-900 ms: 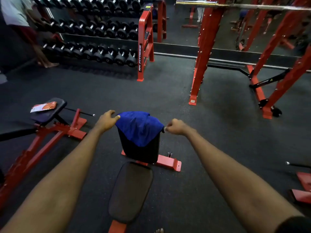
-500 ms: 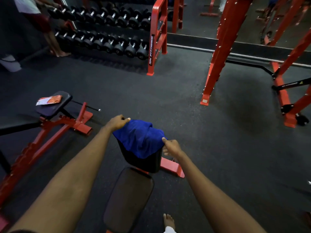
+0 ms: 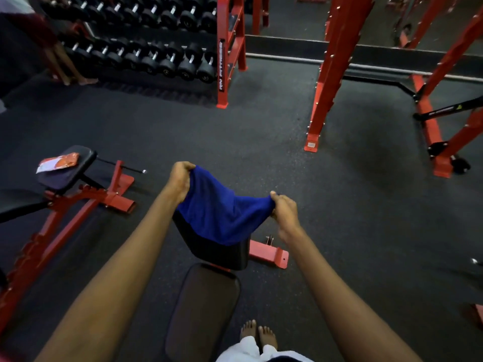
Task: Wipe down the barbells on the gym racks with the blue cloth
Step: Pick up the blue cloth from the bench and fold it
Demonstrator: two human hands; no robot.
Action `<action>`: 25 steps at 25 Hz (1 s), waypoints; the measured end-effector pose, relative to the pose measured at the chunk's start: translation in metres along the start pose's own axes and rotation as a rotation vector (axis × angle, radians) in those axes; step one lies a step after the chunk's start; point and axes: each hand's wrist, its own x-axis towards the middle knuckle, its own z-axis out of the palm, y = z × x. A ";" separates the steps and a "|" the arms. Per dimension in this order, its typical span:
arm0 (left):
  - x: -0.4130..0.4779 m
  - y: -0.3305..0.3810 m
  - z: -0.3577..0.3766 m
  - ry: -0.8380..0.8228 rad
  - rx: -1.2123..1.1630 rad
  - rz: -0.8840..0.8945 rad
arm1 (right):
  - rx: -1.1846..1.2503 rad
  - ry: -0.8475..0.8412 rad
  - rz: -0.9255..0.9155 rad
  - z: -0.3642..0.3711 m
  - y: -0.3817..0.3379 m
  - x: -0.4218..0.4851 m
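The blue cloth (image 3: 219, 212) hangs stretched between my two hands, its lower edge draped over the black pad of the bench (image 3: 222, 252) in front of me. My left hand (image 3: 180, 178) grips the cloth's upper left corner, fingers curled round it. The cloth's right corner is pinched by my right hand (image 3: 283, 210). The red squat rack (image 3: 332, 74) stands ahead on the right. No barbell shows in this view.
A second red bench (image 3: 78, 199) with an orange packet (image 3: 58, 162) on its pad stands at the left. The dumbbell rack (image 3: 146, 53) fills the back left, a person's legs (image 3: 65, 66) beside it. Dark rubber floor (image 3: 235, 131) lies ahead. My bare feet (image 3: 258, 335) are below.
Both hands have closed on the cloth's corners and lifted it off the bench pad, spreading it between them. The view has tilted further down, and the barbell on the rack has left the frame.
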 end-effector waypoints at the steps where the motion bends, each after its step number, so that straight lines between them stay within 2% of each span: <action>1: 0.002 0.010 0.002 -0.072 -0.234 -0.030 | 0.114 0.020 -0.024 -0.008 -0.021 0.003; 2: 0.005 0.018 0.004 -0.144 -0.352 -0.056 | 0.211 0.026 -0.051 -0.018 -0.042 0.006; 3: 0.006 0.023 0.008 -0.223 -0.370 -0.085 | 0.272 0.009 -0.075 -0.030 -0.061 0.010; 7: 0.005 0.007 0.051 -0.482 -0.145 -0.235 | 0.254 -0.027 -0.127 -0.071 -0.110 0.016; 10: 0.000 -0.015 0.098 -0.601 -0.104 -0.286 | 0.252 0.008 -0.210 -0.095 -0.127 0.023; 13: 0.004 -0.027 0.142 -0.608 -0.109 -0.258 | 0.247 0.033 -0.261 -0.125 -0.148 0.038; 15: 0.007 -0.027 0.170 -0.601 -0.168 -0.266 | 0.300 0.026 -0.234 -0.153 -0.167 0.054; 17: 0.014 -0.027 0.204 -0.585 -0.246 -0.345 | 0.342 0.001 -0.175 -0.181 -0.188 0.074; 19: 0.023 -0.026 0.244 -0.588 -0.147 -0.436 | 0.352 0.004 -0.179 -0.209 -0.208 0.102; 22: 0.027 -0.021 0.318 -0.644 0.017 -0.399 | 0.234 0.111 -0.193 -0.243 -0.226 0.150; 25: 0.031 -0.011 0.385 -0.580 -0.078 -0.330 | 0.126 0.197 -0.105 -0.273 -0.249 0.191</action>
